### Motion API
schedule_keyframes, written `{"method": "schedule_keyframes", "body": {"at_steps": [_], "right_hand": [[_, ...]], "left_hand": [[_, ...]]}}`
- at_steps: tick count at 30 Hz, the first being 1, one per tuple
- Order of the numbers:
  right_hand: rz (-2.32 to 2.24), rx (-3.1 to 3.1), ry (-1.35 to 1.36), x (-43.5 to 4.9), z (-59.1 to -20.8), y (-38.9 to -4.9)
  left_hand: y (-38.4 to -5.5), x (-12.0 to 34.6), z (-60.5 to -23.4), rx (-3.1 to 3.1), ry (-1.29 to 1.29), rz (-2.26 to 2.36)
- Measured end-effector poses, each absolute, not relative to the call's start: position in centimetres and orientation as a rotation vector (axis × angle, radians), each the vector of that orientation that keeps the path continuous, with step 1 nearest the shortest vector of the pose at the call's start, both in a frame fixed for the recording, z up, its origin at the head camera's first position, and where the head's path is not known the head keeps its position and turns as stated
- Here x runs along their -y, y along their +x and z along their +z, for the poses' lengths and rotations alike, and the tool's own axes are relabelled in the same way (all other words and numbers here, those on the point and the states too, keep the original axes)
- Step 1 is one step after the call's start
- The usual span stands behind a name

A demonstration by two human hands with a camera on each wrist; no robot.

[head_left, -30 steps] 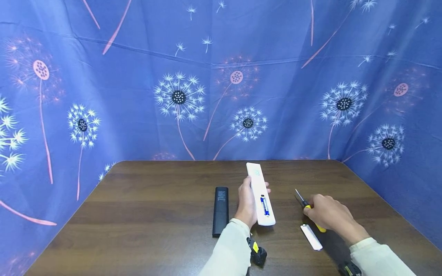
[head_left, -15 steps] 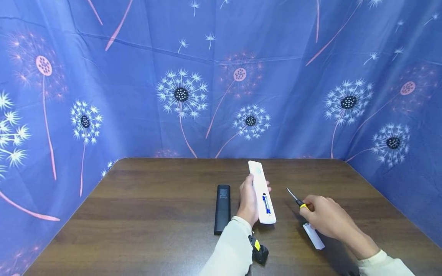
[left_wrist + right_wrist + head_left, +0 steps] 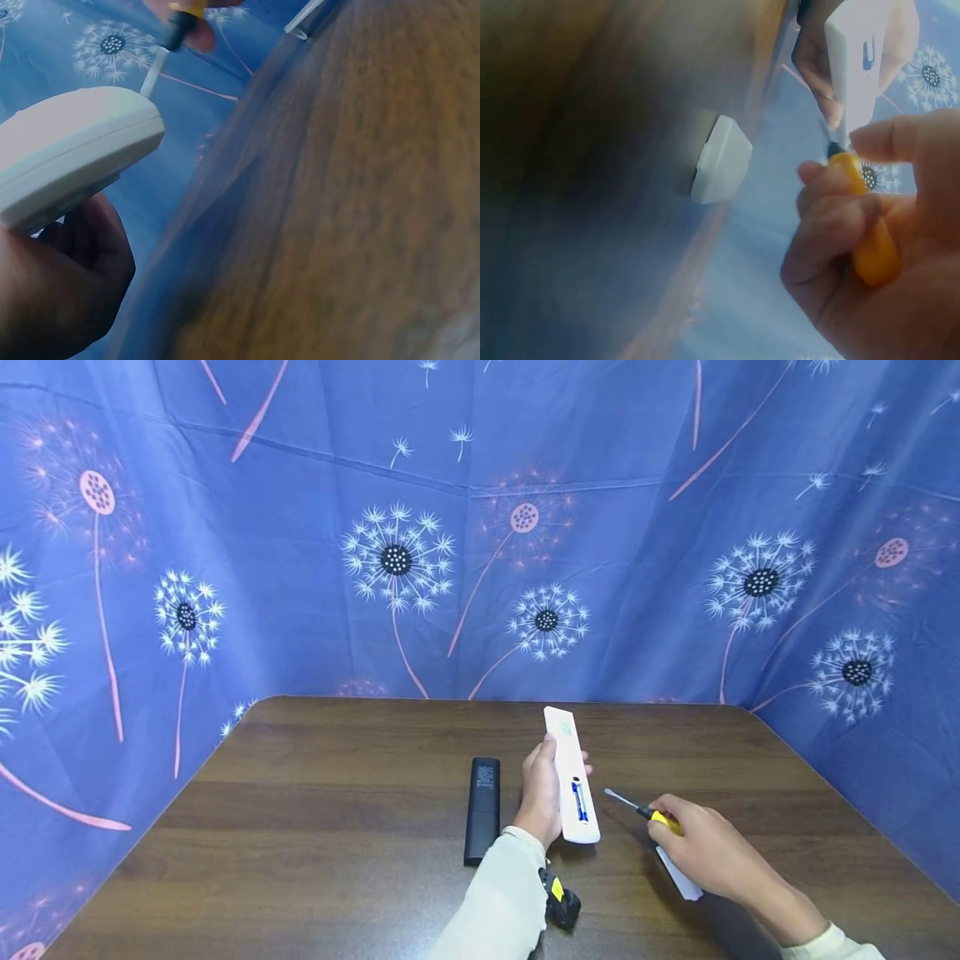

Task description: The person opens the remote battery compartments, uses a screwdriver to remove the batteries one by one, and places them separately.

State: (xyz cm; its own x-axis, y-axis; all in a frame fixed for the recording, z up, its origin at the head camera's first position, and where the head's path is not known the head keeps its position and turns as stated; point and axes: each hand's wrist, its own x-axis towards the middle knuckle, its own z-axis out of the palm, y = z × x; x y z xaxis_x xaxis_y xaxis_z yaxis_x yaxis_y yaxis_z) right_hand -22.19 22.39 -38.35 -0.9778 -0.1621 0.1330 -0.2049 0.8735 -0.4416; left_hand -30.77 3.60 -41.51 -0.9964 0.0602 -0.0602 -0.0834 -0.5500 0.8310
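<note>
My left hand (image 3: 542,789) grips a white remote control (image 3: 567,752), back side up, its battery compartment uncovered. A blue battery (image 3: 580,802) lies in that compartment. In my right hand (image 3: 708,843) is a screwdriver (image 3: 663,820) with a yellow and black handle, its metal tip pointing left toward the remote, a short gap away. The right wrist view shows my fingers curled round the yellow screwdriver handle (image 3: 876,251). Partly hidden below that hand, the white battery cover (image 3: 679,875) lies on the table; it also shows in the right wrist view (image 3: 724,161).
A black remote (image 3: 482,810) lies face down on the wooden table (image 3: 337,827), just left of my left hand. A black wrist camera (image 3: 561,902) is strapped at my left sleeve. Behind the table's far edge hangs a blue dandelion-print cloth (image 3: 300,527).
My right hand has lifted the screwdriver and brought its tip left, closer to the white remote. The left hand keeps its grip on the remote almost in place. The head view shifts slightly.
</note>
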Motion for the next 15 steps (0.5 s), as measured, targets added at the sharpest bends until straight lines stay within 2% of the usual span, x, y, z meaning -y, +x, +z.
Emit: {"method": "schedule_keyframes", "body": {"at_steps": [15], "right_hand": [[0.804, 2.870, 0.317, -21.5, -37.8, -20.9]], "left_hand": [[-30.9, -3.6, -41.5, -1.419, -0.021, 2.678]]}}
